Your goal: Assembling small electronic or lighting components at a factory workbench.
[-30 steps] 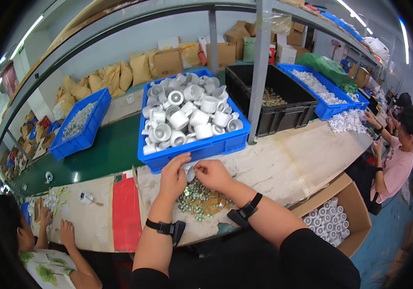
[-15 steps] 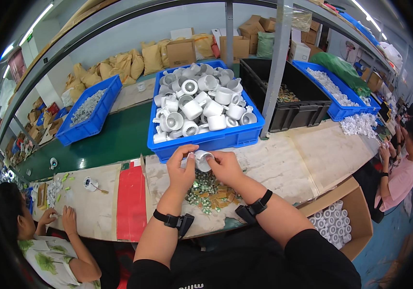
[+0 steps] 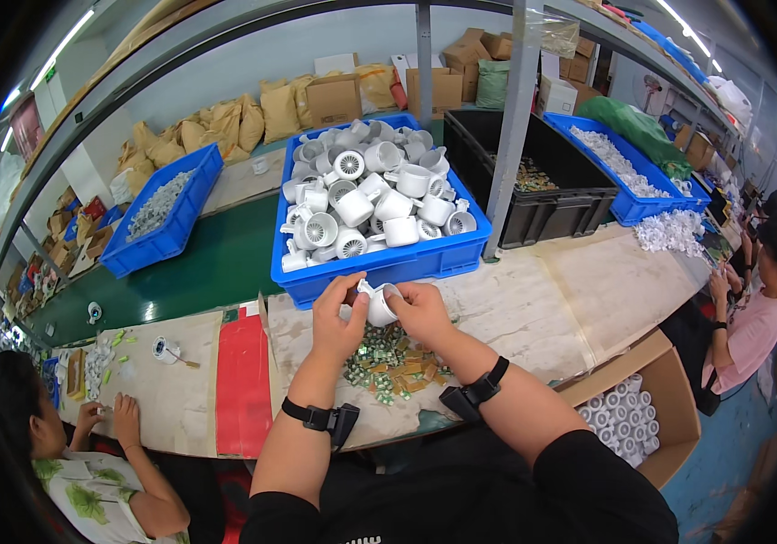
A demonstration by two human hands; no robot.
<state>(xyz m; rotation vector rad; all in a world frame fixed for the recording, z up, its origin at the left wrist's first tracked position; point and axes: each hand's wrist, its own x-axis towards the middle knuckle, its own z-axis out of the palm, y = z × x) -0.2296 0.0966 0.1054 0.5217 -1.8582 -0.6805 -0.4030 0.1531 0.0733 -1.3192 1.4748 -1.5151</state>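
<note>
Between my two hands is a white plastic cup-shaped housing [image 3: 379, 306], held just above the bench. My left hand [image 3: 338, 313] pinches its left side, where a small projecting part shows. My right hand [image 3: 422, 311] grips the right side, with the thumb at the rim. Below the hands lies a pile of small green circuit boards [image 3: 378, 358] mixed with amber-brown pieces [image 3: 416, 370]. Right behind my hands stands a blue crate [image 3: 384, 272] heaped with similar white housings [image 3: 352, 207], several showing slotted round ends. The inside of the held housing is mostly hidden.
A black crate [image 3: 579, 218] with boards and a grey post [image 3: 508, 136] stand right of the blue crate. An open carton [image 3: 679, 426] of white parts sits low at right. Co-workers sit at left [image 3: 89, 480] and right [image 3: 747, 335]. A red sheet [image 3: 243, 385] covers part of the bench.
The housing has been turned between my fingers: its opening faced me more before, and now more of its outer side shows. The whole view has shifted slightly.
</note>
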